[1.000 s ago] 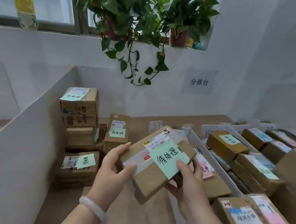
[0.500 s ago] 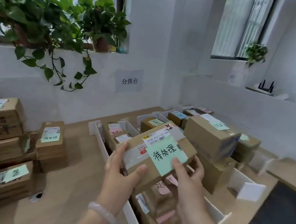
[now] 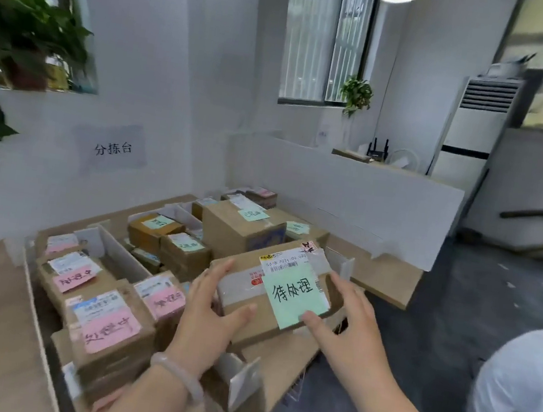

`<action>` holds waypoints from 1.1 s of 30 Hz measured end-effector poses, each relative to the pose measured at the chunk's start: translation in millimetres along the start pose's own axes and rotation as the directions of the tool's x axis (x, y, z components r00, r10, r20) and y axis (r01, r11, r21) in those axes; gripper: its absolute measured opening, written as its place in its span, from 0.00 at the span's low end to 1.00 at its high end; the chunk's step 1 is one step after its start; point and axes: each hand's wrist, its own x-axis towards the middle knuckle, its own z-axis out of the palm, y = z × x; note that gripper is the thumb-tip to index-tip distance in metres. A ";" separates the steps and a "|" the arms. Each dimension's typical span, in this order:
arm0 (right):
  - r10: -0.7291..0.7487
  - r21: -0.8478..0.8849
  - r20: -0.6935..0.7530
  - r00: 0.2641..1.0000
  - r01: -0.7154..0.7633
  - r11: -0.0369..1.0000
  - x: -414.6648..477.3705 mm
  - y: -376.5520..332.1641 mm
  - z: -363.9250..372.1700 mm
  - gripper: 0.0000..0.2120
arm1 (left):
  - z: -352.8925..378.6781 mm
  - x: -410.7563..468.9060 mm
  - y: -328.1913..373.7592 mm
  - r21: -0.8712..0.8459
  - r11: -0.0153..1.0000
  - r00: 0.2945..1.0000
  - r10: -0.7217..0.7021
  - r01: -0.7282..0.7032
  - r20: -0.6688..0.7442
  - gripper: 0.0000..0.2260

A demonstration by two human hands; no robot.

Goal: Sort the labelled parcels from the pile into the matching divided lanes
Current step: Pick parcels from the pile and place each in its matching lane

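Carrying a cardboard parcel (image 3: 272,296) between both hands, the person looks to be partway through placing it: picked from the pile, not yet set in a lane. The left hand (image 3: 211,312) clasps the near-left side, thumb laid over the top face and fingers curled out of sight beneath. The right hand (image 3: 348,323) holds the right edge with fingers spread, thumb pressing the lower corner of a green note (image 3: 296,295) stuck on top. Whether the parcel already rests on anything below cannot be told.

The parcel is a flat brown box with square corners, banded in glossy clear tape, with a white printed shipping label above the matte, handwritten green note. Just left of the left hand, boxes with pink notes (image 3: 111,326) fill one lane, walled by a thin white divider (image 3: 122,255). Beyond the fingers of both hands stand boxes with green notes (image 3: 185,243), stacked fairly high.

Likely the next move is lowering this box into the green-noted lane ahead, or the open space under the right hand, if that is the matching one. It needs a level set-down on an uneven stack, so the smooth tape does not let it slide.
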 end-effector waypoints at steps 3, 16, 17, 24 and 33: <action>-0.040 -0.101 -0.015 0.999 0.038 0.994 5.1 40.2 -50.8 0.36 | 66.4 7.7 1.6 -0.029 1.000 0.999 0.009 -0.008 0.049 0.31; 0.040 -0.224 -0.085 0.996 -0.059 0.973 65.3 166.2 -151.1 0.34 | 236.9 75.5 -17.5 -0.017 0.999 0.970 -0.046 0.051 0.237 0.31; 0.051 -0.223 -0.086 0.995 -0.069 0.972 75.4 174.2 -152.5 0.35 | 245.3 85.3 -23.1 -0.023 0.998 0.969 -0.050 0.058 0.243 0.31; 0.036 -0.300 -0.067 0.997 -0.055 0.952 187.2 220.0 -153.4 0.34 | 300.0 185.0 -52.5 -0.067 0.994 0.966 -0.066 0.085 0.249 0.29; -0.011 -0.414 -0.030 0.999 -0.002 0.910 342.2 240.2 -147.5 0.34 | 342.8 341.8 -71.6 -0.031 0.998 0.980 -0.050 0.056 0.191 0.30</action>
